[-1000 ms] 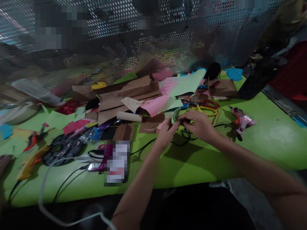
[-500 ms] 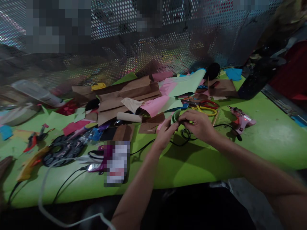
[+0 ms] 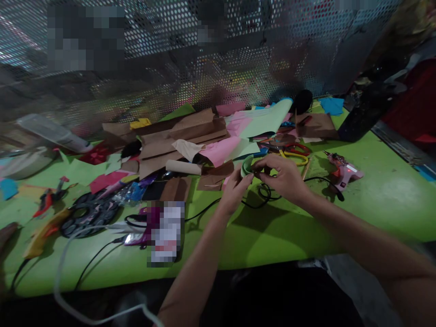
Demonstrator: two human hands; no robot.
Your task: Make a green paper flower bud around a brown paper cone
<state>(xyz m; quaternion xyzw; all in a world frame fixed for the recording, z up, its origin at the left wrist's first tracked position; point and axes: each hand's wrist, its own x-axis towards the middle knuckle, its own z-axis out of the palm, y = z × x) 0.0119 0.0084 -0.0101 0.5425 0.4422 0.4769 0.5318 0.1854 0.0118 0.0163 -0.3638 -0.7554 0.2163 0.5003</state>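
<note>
Between my hands is a small curled piece of light green paper (image 3: 245, 166), rolled into a loop and held above the table. My left hand (image 3: 234, 191) pinches its lower left side between thumb and fingers. Thumb and forefinger of my right hand (image 3: 282, 176) are pressed together at the paper's right edge; the exact contact is hard to see. Below them, a black cable (image 3: 265, 195) loops on the green tabletop. Yellow-handled scissors (image 3: 295, 157) lie just beyond my right hand, and a pink glue gun (image 3: 344, 170) stands off to its right.
Brown paper sheets (image 3: 184, 131), pink paper (image 3: 220, 149) and pale green paper (image 3: 264, 121) are heaped at the back, against a perforated metal panel (image 3: 218, 68). On the left lie a yellow glue gun (image 3: 44, 234) and a black round object (image 3: 90, 213). A dark bottle (image 3: 364, 111) leans at right.
The green paper has turned in my fingers, and its curl now looks rounder and more open toward me. Both hands stay in nearly the same place.
</note>
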